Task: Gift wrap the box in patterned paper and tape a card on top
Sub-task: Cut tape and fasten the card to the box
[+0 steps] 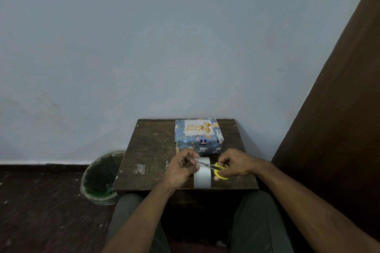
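Your left hand [183,167] pinches something too small to make out, hiding part of the one tape roll [202,176]; your right hand [234,164] grips one pair of yellow scissors [216,169], blades pointing left. The one wrapped box [198,139], one card [197,128] on top, sits just beyond on the table [152,150].

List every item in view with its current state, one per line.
box: wrapped in patterned paper
card: lying on the box top
scissors: held by right hand
left hand: pinching something small at the scissor tips
tape roll: on table
bin: lined, upright
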